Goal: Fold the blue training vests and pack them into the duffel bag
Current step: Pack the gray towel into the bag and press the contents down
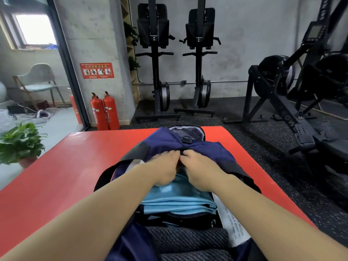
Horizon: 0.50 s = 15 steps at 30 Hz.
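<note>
The navy duffel bag [203, 149] lies open on the red tabletop [66, 166]. Folded light-blue vests [178, 203] sit inside it, under both wrists. The left hand [165, 166] and right hand [199, 166], side by side, curl their fingers into the bag's top fabric, gripping it.

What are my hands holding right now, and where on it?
The left hand and right hand both grip the duffel bag by the edge of its opening, above the folded vests.

Vests [178, 202] lie in duffel bag [165, 142] (bag on platform [56, 176]).
</note>
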{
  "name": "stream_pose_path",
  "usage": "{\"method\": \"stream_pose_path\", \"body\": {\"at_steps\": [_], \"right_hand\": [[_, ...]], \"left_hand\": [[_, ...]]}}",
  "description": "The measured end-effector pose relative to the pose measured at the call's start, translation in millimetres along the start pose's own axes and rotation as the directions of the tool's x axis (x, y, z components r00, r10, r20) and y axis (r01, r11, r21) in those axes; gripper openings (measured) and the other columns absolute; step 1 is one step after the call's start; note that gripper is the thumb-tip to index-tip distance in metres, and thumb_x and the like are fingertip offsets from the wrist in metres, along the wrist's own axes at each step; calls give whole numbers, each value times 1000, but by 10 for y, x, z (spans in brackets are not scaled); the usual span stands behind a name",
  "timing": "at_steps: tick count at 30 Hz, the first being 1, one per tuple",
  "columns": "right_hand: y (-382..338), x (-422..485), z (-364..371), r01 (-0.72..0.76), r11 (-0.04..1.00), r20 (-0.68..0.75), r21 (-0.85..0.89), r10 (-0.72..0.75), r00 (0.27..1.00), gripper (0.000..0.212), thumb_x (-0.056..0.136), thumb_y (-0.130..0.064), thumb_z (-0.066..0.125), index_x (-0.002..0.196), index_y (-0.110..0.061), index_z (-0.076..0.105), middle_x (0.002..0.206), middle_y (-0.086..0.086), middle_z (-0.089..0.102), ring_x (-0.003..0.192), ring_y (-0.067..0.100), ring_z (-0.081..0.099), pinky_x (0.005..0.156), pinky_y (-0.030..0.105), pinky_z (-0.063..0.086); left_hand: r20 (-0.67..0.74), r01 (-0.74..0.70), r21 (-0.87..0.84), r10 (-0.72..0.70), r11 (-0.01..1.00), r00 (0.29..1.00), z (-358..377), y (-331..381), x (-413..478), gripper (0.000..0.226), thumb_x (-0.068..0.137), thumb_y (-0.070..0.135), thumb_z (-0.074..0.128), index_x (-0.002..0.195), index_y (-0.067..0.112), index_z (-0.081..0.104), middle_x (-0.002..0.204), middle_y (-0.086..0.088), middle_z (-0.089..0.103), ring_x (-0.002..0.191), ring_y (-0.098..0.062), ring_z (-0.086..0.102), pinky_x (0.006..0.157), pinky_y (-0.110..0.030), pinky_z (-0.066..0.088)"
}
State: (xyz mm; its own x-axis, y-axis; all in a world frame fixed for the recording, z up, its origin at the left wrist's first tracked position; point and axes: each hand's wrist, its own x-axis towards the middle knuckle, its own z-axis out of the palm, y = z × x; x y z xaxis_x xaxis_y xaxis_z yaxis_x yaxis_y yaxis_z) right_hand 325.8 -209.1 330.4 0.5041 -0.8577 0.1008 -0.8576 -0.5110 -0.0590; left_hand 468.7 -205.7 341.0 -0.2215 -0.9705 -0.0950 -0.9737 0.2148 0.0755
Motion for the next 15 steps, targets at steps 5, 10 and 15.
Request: {"method": "stream_pose_path", "body": {"at_steps": [5,10,15], "right_hand": [[33,-128,334,-204,979,174,-24,205,963,71,102,-53,16,155,-9,2,163,8,-1,150,21,-1,121,37,-3],[-7,-172,425,-243,969,132,-34,246,960,75,99,-59,16,155,-9,4,163,7,3,149,23,2,121,38,-2],[-41,-263,93,-244,962,269,121,205,941,77,100,-60,13,156,-9,0,163,10,-7,150,22,-8,121,38,-5]], "left_hand": [[35,71,125,-76,990,997,331,-130,-88,69,101,55,11,155,13,6,161,-7,16,147,-24,18,118,-37,14],[-36,22,125,-17,992,999,366,-126,-151,63,102,51,14,154,14,12,156,-7,28,141,-24,29,115,-36,20],[-65,-1,-20,0,1000,998,97,-55,-259,53,106,39,20,147,8,32,152,-12,36,139,-25,33,113,-35,24]]}}
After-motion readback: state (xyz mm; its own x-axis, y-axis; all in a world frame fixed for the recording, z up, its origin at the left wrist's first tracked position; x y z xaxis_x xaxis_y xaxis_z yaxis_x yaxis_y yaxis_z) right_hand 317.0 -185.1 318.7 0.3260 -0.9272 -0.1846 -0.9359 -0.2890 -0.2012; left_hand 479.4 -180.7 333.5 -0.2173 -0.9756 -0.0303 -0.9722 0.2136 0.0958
